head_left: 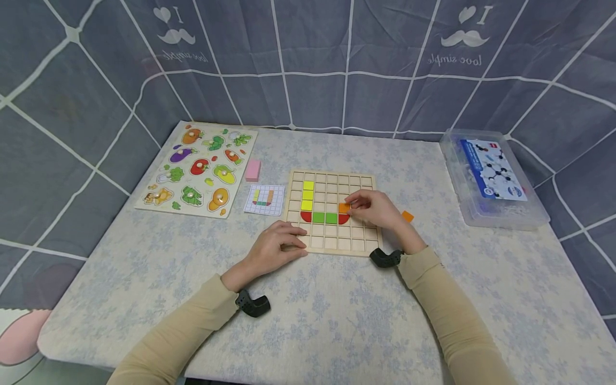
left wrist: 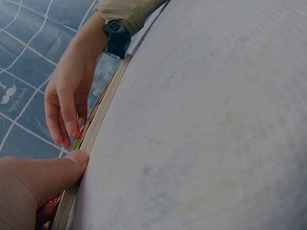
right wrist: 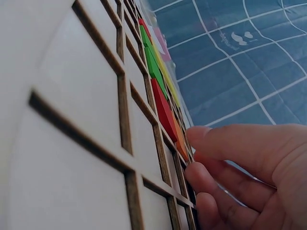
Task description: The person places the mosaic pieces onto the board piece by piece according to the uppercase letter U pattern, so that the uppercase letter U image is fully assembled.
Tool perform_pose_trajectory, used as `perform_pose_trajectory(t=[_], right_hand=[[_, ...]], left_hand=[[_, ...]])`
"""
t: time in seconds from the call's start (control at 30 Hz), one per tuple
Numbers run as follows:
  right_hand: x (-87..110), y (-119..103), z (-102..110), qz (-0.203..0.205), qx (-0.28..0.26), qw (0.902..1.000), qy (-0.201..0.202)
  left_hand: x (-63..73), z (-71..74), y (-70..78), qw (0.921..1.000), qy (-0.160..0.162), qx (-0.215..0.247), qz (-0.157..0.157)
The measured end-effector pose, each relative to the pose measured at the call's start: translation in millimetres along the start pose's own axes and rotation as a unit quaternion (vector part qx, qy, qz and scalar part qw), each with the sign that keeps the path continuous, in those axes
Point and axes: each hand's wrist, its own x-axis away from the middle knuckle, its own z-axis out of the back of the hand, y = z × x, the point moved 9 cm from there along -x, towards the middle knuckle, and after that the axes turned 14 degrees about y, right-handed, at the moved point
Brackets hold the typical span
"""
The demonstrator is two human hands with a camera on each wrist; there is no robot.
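A wooden grid board (head_left: 315, 243) lies on the table, holding two yellow square tiles (head_left: 307, 195), two green tiles (head_left: 324, 217) and two red rounded tiles (head_left: 343, 218). An orange square tile (head_left: 344, 208) sits above the right red one, and my right hand (head_left: 377, 209) pinches it at its right edge. At the board's near left corner, my left hand (head_left: 276, 247) grips the rim, its thumb (left wrist: 67, 167) against the front edge and its fingers over the left side. Beside the right wrist lies another orange tile (head_left: 407, 216). A pattern card (head_left: 264, 200) lies left of the board.
A vegetable puzzle board (head_left: 204, 168) occupies the back left of the table, with a pink block (head_left: 253, 170) next to it. At the back right stands a clear plastic box (head_left: 495, 179) with a blue label. A grey curtain (head_left: 313, 64) hangs behind the table.
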Motion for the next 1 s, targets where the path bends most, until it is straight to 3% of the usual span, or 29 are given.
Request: perform_pose_trajectory(t=[0.5, 1.0], right_hand=[[2.3, -8.8, 18.6, -0.006, 0.007, 1.0, 0.0], [6.3, 11.2, 56.9, -0.051, -0.005, 0.9987, 0.005]], left_hand=[[-0.4, 1.5, 1.2, 0.9999, 0.008, 0.002, -0.008], [-0.1, 1.4, 1.0, 1.0, 0.004, 0.002, -0.005]])
